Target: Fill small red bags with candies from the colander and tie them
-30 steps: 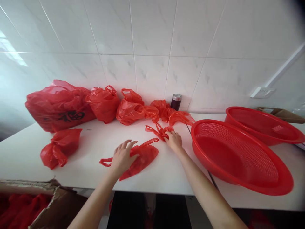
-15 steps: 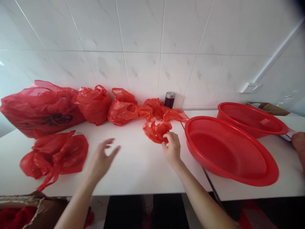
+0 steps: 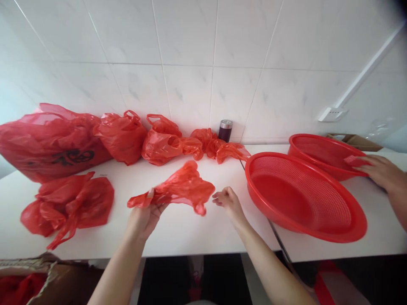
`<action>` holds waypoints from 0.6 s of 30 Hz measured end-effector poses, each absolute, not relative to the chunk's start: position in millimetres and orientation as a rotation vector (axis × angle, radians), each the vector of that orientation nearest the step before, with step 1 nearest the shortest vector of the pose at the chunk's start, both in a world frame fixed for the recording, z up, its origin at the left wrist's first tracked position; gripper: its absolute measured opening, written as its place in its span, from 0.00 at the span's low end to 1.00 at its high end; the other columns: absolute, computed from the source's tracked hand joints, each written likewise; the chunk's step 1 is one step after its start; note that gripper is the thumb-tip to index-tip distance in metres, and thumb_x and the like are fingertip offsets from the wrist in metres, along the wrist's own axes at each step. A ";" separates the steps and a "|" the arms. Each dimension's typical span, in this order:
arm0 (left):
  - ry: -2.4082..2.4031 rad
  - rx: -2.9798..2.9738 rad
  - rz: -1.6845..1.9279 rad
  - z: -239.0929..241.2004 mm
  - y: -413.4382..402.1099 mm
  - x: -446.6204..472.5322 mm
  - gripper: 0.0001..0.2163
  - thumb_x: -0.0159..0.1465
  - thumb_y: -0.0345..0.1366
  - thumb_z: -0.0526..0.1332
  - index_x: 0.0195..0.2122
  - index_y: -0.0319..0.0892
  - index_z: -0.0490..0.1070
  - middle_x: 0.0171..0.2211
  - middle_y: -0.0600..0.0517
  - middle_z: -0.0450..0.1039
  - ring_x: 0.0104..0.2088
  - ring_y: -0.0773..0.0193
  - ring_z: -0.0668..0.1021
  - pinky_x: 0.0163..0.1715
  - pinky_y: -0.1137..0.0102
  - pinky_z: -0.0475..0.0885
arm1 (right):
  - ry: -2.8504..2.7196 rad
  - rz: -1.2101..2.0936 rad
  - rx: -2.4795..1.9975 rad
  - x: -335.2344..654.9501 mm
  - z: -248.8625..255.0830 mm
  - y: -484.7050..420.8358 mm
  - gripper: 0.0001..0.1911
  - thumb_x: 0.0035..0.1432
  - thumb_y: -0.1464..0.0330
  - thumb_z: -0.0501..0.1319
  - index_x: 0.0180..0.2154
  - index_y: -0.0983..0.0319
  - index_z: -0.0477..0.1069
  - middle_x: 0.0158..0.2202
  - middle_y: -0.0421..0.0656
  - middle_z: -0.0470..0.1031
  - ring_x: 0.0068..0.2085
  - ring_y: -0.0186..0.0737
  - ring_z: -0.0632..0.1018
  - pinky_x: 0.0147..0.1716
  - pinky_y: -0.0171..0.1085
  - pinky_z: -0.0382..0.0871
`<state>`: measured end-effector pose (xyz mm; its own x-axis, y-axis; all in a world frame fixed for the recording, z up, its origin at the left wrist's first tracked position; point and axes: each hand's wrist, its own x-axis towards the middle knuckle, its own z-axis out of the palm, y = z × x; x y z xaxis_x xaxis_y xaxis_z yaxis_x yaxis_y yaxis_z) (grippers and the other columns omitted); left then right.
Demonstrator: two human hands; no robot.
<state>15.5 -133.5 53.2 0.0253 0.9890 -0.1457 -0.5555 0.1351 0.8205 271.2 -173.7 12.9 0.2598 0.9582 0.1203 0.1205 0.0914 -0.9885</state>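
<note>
A crumpled red plastic bag (image 3: 187,184) is stretched out above the white table. My left hand (image 3: 144,218) is closed on its narrow left end, thumb on top and fingers beneath. Just off the bag's right edge is my right hand (image 3: 230,205), its fingers loosely bent and slightly apart, with nothing visible in them. Behind the bag, smaller bunched red bags (image 3: 206,142) lie by the wall. A knotted red bag (image 3: 70,205) rests on the table to the left of my left hand.
Filled red bags (image 3: 121,137) line the wall, beside a dark flask (image 3: 225,130). Two red baskets stand to the right: a near one (image 3: 286,203) and a far one (image 3: 321,148), which another person's hand (image 3: 378,169) touches. A cardboard box (image 3: 60,279) sits below, lower left.
The crumpled bag, earlier in my right hand, has been lifted leftward and spread out. My left hand has closed on it; my right has let go. The other person's hand has reached the far basket.
</note>
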 end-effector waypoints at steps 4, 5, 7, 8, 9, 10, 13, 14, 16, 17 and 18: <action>1.015 0.874 1.400 51.8 -139.9 15.9 0.16 0.57 0.47 0.65 0.40 0.41 0.75 0.37 0.50 0.78 0.39 0.60 0.79 0.41 0.63 0.77 | -1.093 0.532 -1.238 261.6 50.8 -192.5 0.05 0.59 0.66 0.56 0.34 0.58 0.59 0.40 0.45 0.72 0.42 0.40 0.75 0.42 0.42 0.68; 1.061 0.949 1.387 52.0 -143.0 20.2 0.18 0.58 0.49 0.64 0.43 0.41 0.75 0.35 0.50 0.78 0.38 0.60 0.79 0.40 0.63 0.77 | -1.180 0.402 -1.187 253.1 62.8 -199.2 0.03 0.60 0.68 0.55 0.36 0.58 0.61 0.39 0.44 0.72 0.43 0.40 0.74 0.44 0.42 0.68; 1.122 1.041 1.353 54.6 -150.1 31.5 0.21 0.59 0.51 0.61 0.46 0.42 0.73 0.31 0.51 0.77 0.34 0.60 0.79 0.37 0.63 0.77 | -1.436 0.212 -1.119 231.1 80.9 -210.5 0.03 0.60 0.70 0.55 0.37 0.58 0.65 0.40 0.44 0.71 0.45 0.40 0.73 0.47 0.43 0.67; 1.136 1.064 1.327 57.1 -153.8 37.6 0.21 0.60 0.52 0.59 0.47 0.43 0.73 0.29 0.52 0.76 0.33 0.60 0.79 0.35 0.64 0.77 | -1.579 0.145 -1.125 219.3 84.6 -213.7 0.04 0.59 0.70 0.56 0.37 0.57 0.67 0.43 0.45 0.71 0.47 0.42 0.72 0.48 0.44 0.66; 1.149 1.086 1.301 59.9 -157.8 43.2 0.21 0.60 0.53 0.58 0.48 0.44 0.72 0.28 0.52 0.75 0.31 0.60 0.78 0.33 0.65 0.76 | -1.700 0.083 -1.158 208.4 83.9 -214.8 0.03 0.58 0.70 0.57 0.36 0.57 0.69 0.47 0.46 0.69 0.50 0.44 0.71 0.51 0.46 0.65; 1.168 1.124 1.272 62.6 -161.9 47.8 0.21 0.61 0.53 0.58 0.47 0.44 0.72 0.27 0.52 0.75 0.30 0.60 0.78 0.30 0.67 0.76 | -1.789 0.030 -1.219 199.6 79.1 -213.6 0.04 0.57 0.69 0.59 0.35 0.57 0.71 0.52 0.47 0.66 0.54 0.47 0.68 0.53 0.48 0.63; 1.301 1.299 1.215 65.5 -174.4 50.9 0.18 0.60 0.52 0.58 0.38 0.41 0.74 0.26 0.52 0.74 0.28 0.61 0.76 0.26 0.71 0.72 | -1.859 -0.060 -1.500 193.8 50.3 -199.4 0.12 0.56 0.71 0.59 0.42 0.57 0.73 0.62 0.48 0.57 0.60 0.54 0.62 0.56 0.52 0.59; 1.349 1.355 1.188 63.8 -177.8 47.1 0.17 0.59 0.51 0.59 0.34 0.41 0.74 0.24 0.52 0.73 0.27 0.61 0.75 0.25 0.72 0.70 | -1.847 -0.066 -1.603 199.5 40.4 -192.9 0.17 0.56 0.73 0.57 0.47 0.57 0.71 0.63 0.49 0.56 0.60 0.54 0.63 0.55 0.51 0.60; 1.385 1.412 1.099 56.9 -181.1 31.1 0.14 0.57 0.48 0.62 0.27 0.40 0.72 0.21 0.54 0.71 0.25 0.61 0.74 0.24 0.72 0.69 | -1.824 -0.047 -1.788 219.0 26.7 -180.5 0.27 0.55 0.76 0.55 0.57 0.58 0.64 0.63 0.52 0.55 0.57 0.52 0.67 0.51 0.48 0.64; 1.366 1.402 1.059 52.5 -180.4 19.3 0.12 0.55 0.46 0.63 0.26 0.41 0.71 0.20 0.54 0.70 0.25 0.61 0.74 0.23 0.72 0.68 | -1.811 -0.016 -1.865 231.0 23.6 -175.4 0.31 0.54 0.77 0.55 0.60 0.58 0.60 0.63 0.53 0.55 0.53 0.50 0.70 0.48 0.47 0.66; 1.335 1.369 1.031 48.0 -178.1 5.8 0.11 0.53 0.43 0.64 0.26 0.41 0.71 0.21 0.54 0.71 0.26 0.60 0.75 0.24 0.72 0.69 | -1.796 0.033 -1.928 243.0 22.9 -171.3 0.33 0.54 0.77 0.55 0.62 0.57 0.56 0.62 0.53 0.58 0.49 0.48 0.73 0.44 0.44 0.68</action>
<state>5.8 -178.1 48.0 0.0558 0.9977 -0.0383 0.2155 0.0254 0.9762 243.0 -171.3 22.9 0.1287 0.9409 0.3132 0.9288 -0.0037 -0.3706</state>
